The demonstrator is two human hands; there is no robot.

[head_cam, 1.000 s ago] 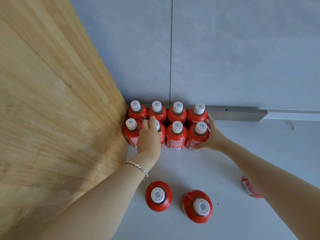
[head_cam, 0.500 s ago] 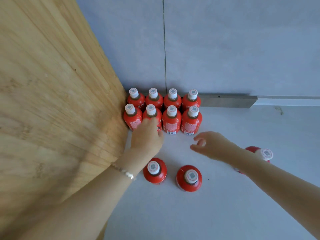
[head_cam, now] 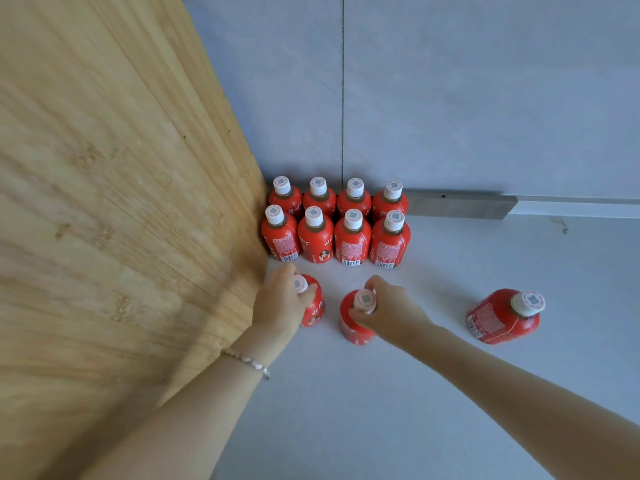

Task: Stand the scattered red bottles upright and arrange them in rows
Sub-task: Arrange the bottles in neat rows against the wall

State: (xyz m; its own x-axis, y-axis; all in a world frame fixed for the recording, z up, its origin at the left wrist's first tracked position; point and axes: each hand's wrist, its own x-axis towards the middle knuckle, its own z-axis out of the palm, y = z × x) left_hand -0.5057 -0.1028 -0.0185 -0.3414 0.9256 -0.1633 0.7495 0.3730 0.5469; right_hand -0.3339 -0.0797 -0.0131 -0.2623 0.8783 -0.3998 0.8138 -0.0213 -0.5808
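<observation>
Several red bottles with white caps stand upright in two rows, a back row against the wall and a front row before it, tucked into the corner. In front of them my left hand grips the neck of an upright red bottle. My right hand holds the cap of a second upright bottle beside it. Another red bottle stands alone farther right.
A tall wooden panel fills the left side and meets the grey wall at the corner. A metal strip runs along the wall's base to the right of the rows. The floor is pale grey.
Both hands have left the two rows and drawn back. Each has closed on one of the two loose upright bottles in front. The view has shifted, showing the right-hand bottle fully.
</observation>
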